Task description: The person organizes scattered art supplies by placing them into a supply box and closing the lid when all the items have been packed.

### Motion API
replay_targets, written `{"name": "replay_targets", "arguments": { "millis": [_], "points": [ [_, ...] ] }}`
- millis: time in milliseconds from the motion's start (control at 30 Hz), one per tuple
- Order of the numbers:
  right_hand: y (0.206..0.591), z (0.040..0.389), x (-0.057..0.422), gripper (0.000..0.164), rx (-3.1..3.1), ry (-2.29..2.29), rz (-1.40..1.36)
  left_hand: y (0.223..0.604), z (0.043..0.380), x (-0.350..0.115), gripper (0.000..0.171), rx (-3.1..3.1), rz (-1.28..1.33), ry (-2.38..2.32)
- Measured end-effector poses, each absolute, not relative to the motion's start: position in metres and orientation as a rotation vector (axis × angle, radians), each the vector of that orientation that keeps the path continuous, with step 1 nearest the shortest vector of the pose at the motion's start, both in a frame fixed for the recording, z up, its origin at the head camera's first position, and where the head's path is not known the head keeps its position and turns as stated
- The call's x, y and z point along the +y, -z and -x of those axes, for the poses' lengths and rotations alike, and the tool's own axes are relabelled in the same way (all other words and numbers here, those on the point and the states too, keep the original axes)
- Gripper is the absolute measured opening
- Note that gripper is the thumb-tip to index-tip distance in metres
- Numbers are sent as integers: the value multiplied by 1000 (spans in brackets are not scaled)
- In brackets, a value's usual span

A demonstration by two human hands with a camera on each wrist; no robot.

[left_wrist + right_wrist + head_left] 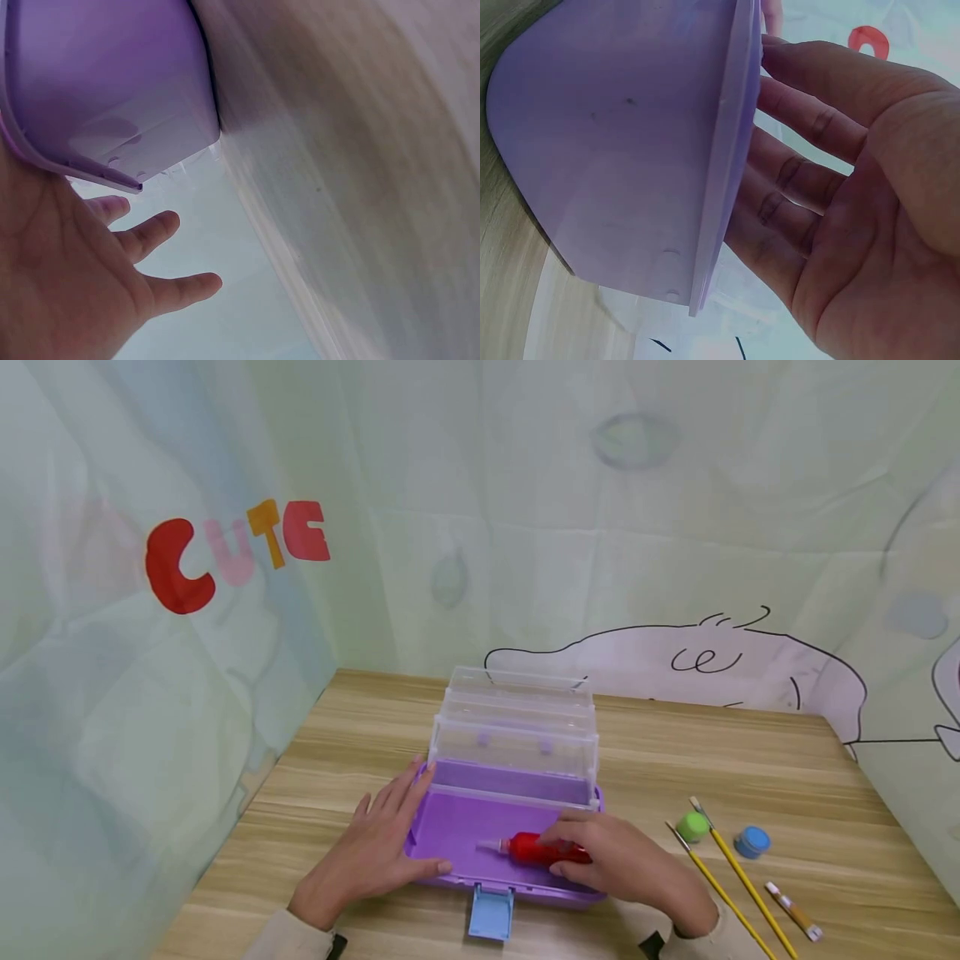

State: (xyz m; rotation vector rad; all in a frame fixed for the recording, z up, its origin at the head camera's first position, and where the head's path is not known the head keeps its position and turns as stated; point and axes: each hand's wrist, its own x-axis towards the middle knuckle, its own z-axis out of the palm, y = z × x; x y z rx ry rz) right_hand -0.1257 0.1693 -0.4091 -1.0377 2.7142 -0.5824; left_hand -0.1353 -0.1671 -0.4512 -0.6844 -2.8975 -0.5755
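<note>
A purple plastic storage box (465, 818) sits on the table with its clear tiered trays (517, 739) raised at the back. The blue latch (491, 914) hangs down at the front. My left hand (378, 847) rests on the box's left rim, fingers spread and fairly straight; the left wrist view shows that hand (75, 277) against the purple wall. Inside the box lies a red squeeze bottle (527, 847), its clear nozzle pointing left. The right hand (611, 856) reaches over the right rim and holds this bottle. In the right wrist view the box wall hides the bottle and the fingertips.
Right of the box lie two yellow-handled paintbrushes (738, 872), a small green-topped pot (692, 827), a blue-lidded jar (752, 841) and a short brown-and-white stick-like item (793, 912). Printed cloth (480, 527) hangs behind and left of the wooden table (360, 718).
</note>
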Motion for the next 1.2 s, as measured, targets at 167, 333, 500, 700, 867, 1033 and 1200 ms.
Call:
{"name": "replay_targets", "arguments": {
  "millis": [167, 333, 500, 700, 867, 1033, 1200],
  "points": [
    [410, 126, 170, 26, 2712, 581, 1023, 452, 136, -167, 119, -2898, 682, 568],
    [412, 126, 171, 26, 2709, 589, 1007, 452, 137, -166, 119, -2897, 686, 560],
    [412, 125, 172, 27, 2702, 601, 991, 453, 138, -165, 118, -2896, 696, 559],
    [407, 123, 177, 26, 2687, 659, 981, 452, 137, -166, 117, -2899, 690, 556],
    [400, 120, 185, 22, 2692, 765, 980, 453, 139, -166, 118, -2906, 677, 545],
    [392, 117, 198, 22, 2684, 890, 889, 455, 139, -166, 119, -2904, 676, 527],
    [391, 115, 218, 21, 2709, 1021, 859, 454, 140, -165, 119, -2907, 687, 526]
  ]
}}
